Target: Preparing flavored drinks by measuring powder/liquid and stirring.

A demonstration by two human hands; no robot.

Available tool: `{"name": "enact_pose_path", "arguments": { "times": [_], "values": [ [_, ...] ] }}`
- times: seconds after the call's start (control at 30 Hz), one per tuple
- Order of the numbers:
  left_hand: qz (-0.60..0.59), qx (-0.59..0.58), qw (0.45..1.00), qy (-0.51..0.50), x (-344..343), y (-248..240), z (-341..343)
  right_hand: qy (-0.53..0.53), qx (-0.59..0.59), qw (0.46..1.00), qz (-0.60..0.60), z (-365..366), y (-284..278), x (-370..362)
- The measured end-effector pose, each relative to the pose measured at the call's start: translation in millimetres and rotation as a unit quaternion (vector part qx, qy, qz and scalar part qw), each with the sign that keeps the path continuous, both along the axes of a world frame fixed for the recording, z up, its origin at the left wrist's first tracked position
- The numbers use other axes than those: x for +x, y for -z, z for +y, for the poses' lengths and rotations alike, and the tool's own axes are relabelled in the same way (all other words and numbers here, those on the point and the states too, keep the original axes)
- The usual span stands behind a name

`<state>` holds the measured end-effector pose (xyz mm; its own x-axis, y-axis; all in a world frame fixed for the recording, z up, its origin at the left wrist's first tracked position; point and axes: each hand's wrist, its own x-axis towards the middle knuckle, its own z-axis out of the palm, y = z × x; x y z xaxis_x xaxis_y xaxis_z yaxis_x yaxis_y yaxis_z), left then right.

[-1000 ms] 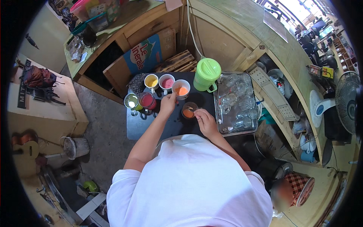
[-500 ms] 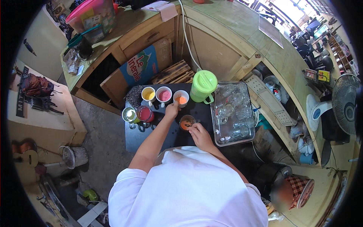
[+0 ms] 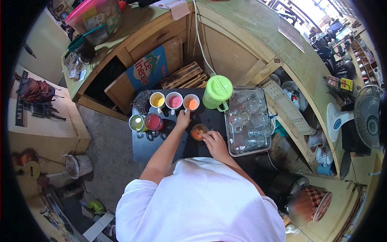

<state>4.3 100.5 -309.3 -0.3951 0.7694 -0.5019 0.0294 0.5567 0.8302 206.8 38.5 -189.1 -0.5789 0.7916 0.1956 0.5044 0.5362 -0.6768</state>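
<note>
On my feed: left hand [image 3: 184,119] pinches the orange mug [image 3: 191,102] | right hand [image 3: 216,143] pinches the spoon [image 3: 200,134] in the orange glass [image 3: 196,130], on the table [image 3: 146,151] | green glass [image 3: 136,122], red glass [image 3: 154,121] look mixed; orange seems unfinished; beyond that, I can't tell

Reddish backpack [image 3: 37,93], guitar [image 3: 28,171], pale bucket [image 3: 84,166], electric fan [image 3: 369,115].

Left fingers [image 3: 186,113] gripping a white cup [image 3: 196,108], right fingers [image 3: 206,136] at an orange-filled glass [image 3: 196,133], green pitcher [image 3: 217,90] beyond them, glassware tray [image 3: 250,151] rightward
</note>
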Motion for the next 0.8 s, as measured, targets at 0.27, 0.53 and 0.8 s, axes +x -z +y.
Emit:
{"name": "enact_pose_path", "arguments": {
  "times": [0.27, 0.53, 0.8],
  "values": [
    [-0.044, 0.105, 0.993, -0.008, -4, -10, -40, 0.066, 0.001, 0.998, -0.007, 2, 12, -5],
    [-0.003, 0.105, 0.994, 0.008, -5, -5, -119, 0.064, 0.022, 0.998, -0.02, 11, 21, -5],
    [0.0, 0.08, 0.965, 0.25, 19, -58, -146, 0.085, -0.011, 0.996, -0.027, 10, 22, -12]
  ]
}}
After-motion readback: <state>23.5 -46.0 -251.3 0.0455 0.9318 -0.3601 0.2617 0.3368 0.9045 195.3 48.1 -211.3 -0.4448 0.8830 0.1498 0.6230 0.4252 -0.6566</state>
